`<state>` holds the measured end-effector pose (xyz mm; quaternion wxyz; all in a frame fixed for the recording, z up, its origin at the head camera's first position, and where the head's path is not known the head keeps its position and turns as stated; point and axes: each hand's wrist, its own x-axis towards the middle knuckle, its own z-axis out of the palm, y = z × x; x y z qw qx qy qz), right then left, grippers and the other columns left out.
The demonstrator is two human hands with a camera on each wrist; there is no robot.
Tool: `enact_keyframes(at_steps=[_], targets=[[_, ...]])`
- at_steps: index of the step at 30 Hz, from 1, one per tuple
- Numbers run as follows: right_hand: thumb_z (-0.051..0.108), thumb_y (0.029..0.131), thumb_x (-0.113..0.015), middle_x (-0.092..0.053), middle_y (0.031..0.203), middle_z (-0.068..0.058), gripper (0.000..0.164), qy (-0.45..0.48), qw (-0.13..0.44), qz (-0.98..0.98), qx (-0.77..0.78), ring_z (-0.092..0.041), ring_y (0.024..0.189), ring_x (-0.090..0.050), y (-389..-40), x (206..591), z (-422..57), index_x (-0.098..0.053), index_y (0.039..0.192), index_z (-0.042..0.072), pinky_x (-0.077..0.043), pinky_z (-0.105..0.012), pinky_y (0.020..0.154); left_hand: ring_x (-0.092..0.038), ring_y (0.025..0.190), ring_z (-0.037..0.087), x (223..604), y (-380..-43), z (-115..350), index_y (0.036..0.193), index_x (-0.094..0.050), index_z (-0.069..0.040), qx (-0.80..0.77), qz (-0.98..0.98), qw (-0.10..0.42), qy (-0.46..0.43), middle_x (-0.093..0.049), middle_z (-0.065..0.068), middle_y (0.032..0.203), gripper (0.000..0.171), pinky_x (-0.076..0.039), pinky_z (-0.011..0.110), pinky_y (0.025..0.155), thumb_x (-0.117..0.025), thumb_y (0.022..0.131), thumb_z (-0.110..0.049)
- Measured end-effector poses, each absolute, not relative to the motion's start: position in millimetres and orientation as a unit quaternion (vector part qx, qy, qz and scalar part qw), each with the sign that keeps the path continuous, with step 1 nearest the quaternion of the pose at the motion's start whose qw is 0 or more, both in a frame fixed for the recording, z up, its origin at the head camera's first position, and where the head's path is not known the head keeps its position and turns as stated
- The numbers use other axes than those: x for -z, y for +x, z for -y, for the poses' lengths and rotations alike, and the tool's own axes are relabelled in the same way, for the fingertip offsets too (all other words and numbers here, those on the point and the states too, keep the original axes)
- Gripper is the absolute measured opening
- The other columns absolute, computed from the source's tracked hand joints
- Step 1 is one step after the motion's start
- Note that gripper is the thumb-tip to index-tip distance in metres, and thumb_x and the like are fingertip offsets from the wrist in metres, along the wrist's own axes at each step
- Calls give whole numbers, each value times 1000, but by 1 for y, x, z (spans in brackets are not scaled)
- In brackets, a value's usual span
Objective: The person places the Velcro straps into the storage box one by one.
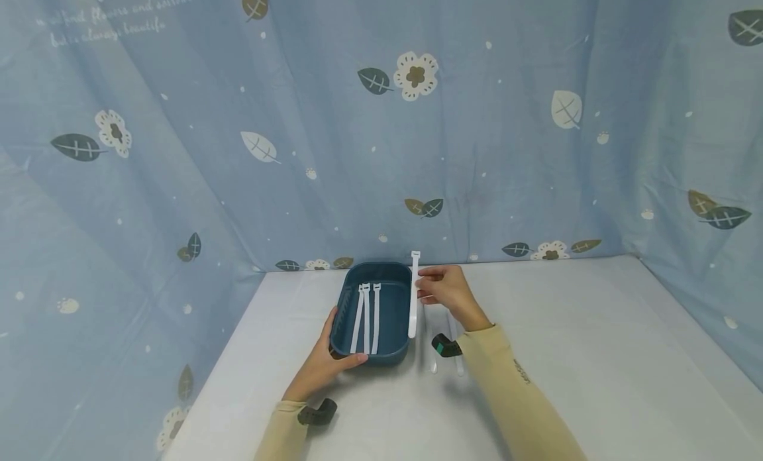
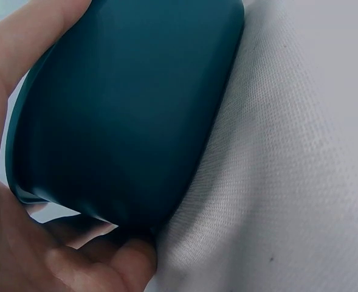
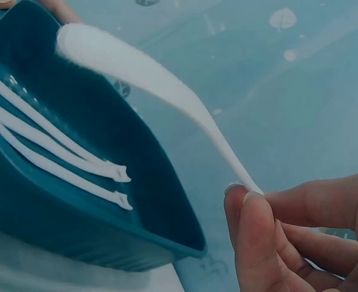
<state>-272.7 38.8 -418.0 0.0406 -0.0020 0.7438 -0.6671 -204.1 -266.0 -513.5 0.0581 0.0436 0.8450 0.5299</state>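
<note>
A dark teal plastic bin (image 1: 384, 359) stands on the white table. My left hand (image 1: 322, 368) grips it at the near left corner, with the thumb on the near rim and the fingers along the side. Inside lie three white hook-and-loop cable ties (image 1: 376, 322), roughly lengthwise, heads toward the far end. My right hand (image 1: 448, 290) pinches another white cable tie (image 1: 414, 302) between thumb and fingertips, beside the bin's right rim. In the right wrist view this held tie (image 3: 130, 64) bends over, its rounded end pointing toward the bin.
More white ties (image 1: 459, 365) lie on the table right of the bin, partly hidden by my right hand and wrist. A blue patterned curtain (image 1: 495, 150) hangs behind and along the sides of the white tabletop (image 1: 596, 355). Each wrist carries a black band-mounted device.
</note>
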Motion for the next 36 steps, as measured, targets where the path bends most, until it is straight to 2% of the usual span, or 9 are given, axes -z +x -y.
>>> enact_keyframes(at_steps=[4,11,25,36], targets=[[3,96,-67,-73,99,-17,30,0,44,-740,671,-13,71,-73,-275,417,-33,-68,124,-9,-64,-27,66,-20,160,39,514,-204,266,166,-2,-41,-532,-844,57,43,-11,6,176,121,-24,68,124,-88,81,-39],[2,95,-68,-73,95,-16,29,6,48,-742,669,-12,67,-71,-277,418,-24,-68,122,-9,-64,-27,65,-20,160,40,514,-203,265,168,-3,-32,-530,-845,57,36,-12,7,176,123,-24,69,124,-89,80,-39],[2,95,-69,-75,94,-17,27,7,55,-741,670,-12,66,-71,-287,423,-9,-69,121,-7,-63,-26,64,-20,160,37,511,-202,263,166,-2,-39,-532,-844,58,39,-11,6,176,120,-24,67,124,-88,81,-40],[1,95,-69,-74,93,-18,26,8,62,-739,671,-13,64,-71,-288,423,2,-69,119,-9,-63,-26,62,-19,160,39,512,-203,264,167,-2,-36,-531,-845,57,37,-11,8,176,121,-22,68,125,-88,81,-40]])
